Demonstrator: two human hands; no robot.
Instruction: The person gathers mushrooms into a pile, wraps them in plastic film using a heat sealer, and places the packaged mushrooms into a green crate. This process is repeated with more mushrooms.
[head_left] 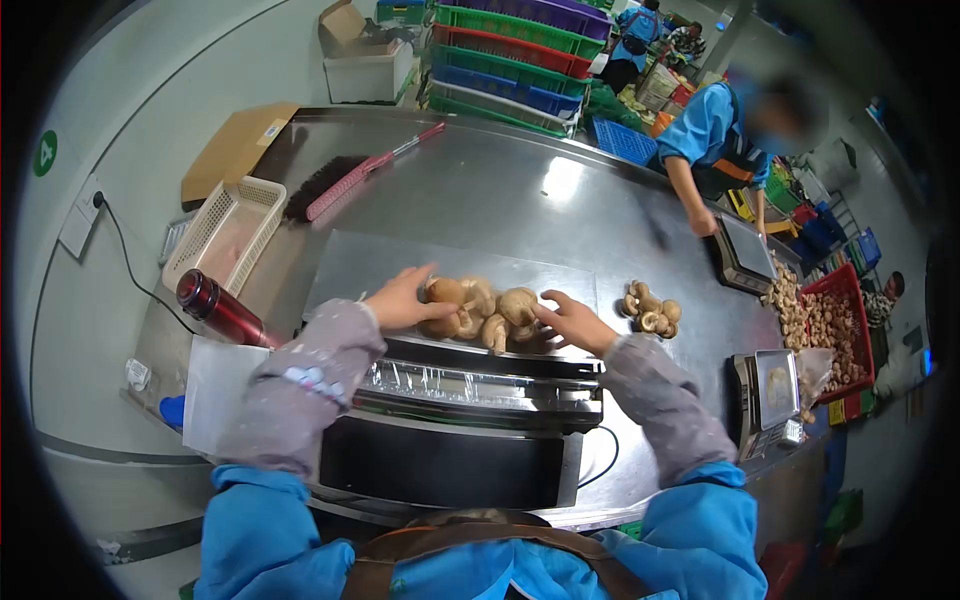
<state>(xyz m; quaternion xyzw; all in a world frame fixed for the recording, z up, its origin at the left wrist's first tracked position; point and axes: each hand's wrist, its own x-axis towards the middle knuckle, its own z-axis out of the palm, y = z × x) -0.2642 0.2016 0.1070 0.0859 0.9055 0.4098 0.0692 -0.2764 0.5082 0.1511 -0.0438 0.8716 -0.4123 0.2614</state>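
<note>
While two hands reach in from opposite sides, a heap of pale brown mushrooms point(482, 297) sits between them, on or beside the near part of a clear sheet point(365, 262) and just behind a low machine with a black panel point(445, 460); the left hand point(402, 302) has its fingers spread and curved round the heap's left side, thumb against the caps; the right hand point(583, 326) has its fingers parted, tips at the heap's right end; neither seems to pinch a single mushroom, though I cannot tell what lies underneath. To cup the heap well, I would press lightly and evenly from both sides, fingers low round the outer mushrooms so that none rolls away; flat pads should suit the caps better than fingertips, which could dent them; loose stems are best tucked inward.

Counted, there are roughly seven mushrooms in the heap, overlaps leaving this uncertain; about six in a smaller cluster point(643, 300), apart from the right hand; two scales, one far point(745, 255) and one near point(776, 388); one red crate point(866, 330) of mushrooms too many to count; one brush point(340, 190), one white basket point(262, 200) and one red flask point(222, 310).
</note>
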